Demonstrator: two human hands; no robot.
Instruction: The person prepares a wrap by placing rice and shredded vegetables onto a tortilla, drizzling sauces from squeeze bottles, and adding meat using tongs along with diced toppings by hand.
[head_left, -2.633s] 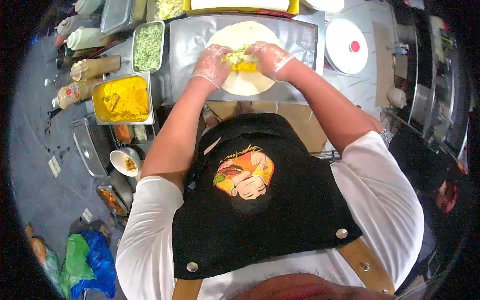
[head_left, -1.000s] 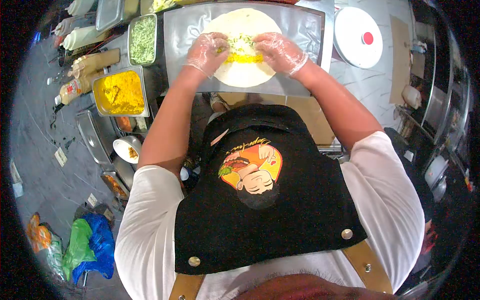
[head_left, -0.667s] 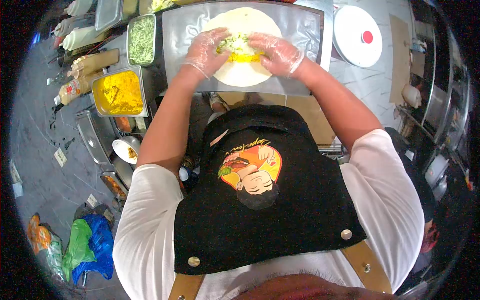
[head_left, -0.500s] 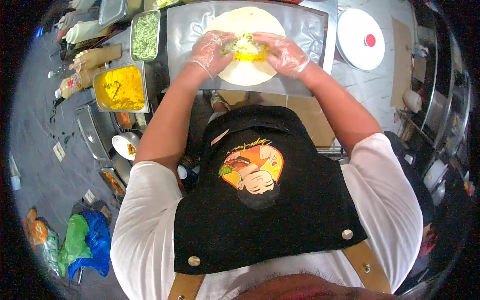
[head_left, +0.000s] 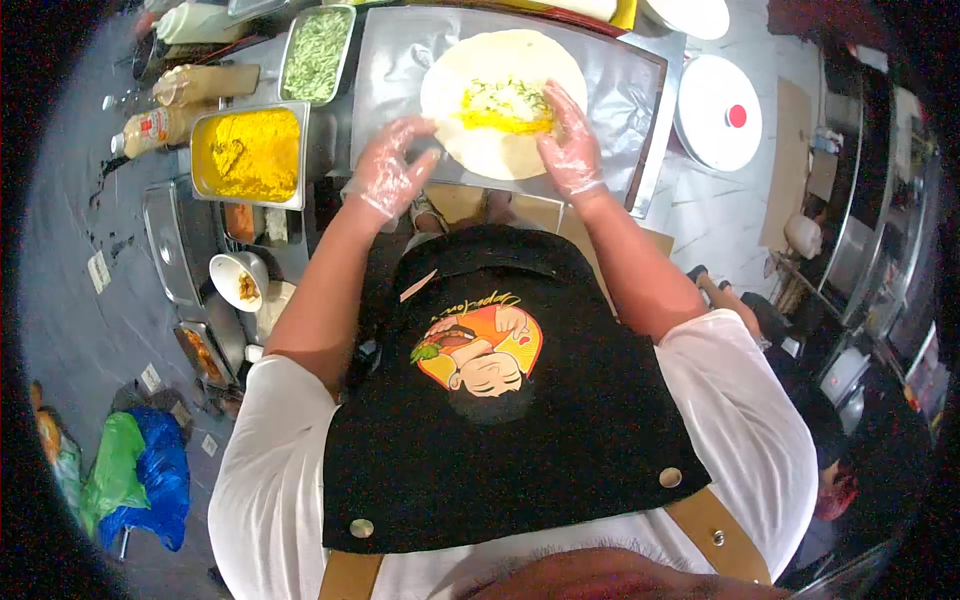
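A round flatbread [head_left: 500, 160] lies flat on the metal work surface [head_left: 625, 100], with a mound of shredded filling [head_left: 515, 105], yellow at the near side and pale with green bits above, across its middle. My left hand [head_left: 395, 168], in a clear plastic glove, is off the flatbread's left side, thumb and fingers apart and nothing between them. My right hand [head_left: 572, 145], gloved the same way, rests at the right end of the filling over the flatbread. Its fingers are spread, with the thumb toward the bread.
To the left stand a metal pan of yellow filling [head_left: 250, 155], a tray of shredded green vegetable [head_left: 317, 60], sauce bottles [head_left: 150, 130] and a white bowl [head_left: 238, 280]. A white lid with a red knob [head_left: 715, 115] is at the right. Another person's legs [head_left: 730, 305] show lower right.
My left hand has drawn back from the filling to the left of the flatbread. The right hand stays by the filling's right end, more upright. The filling now shows more widely, and the view has shifted.
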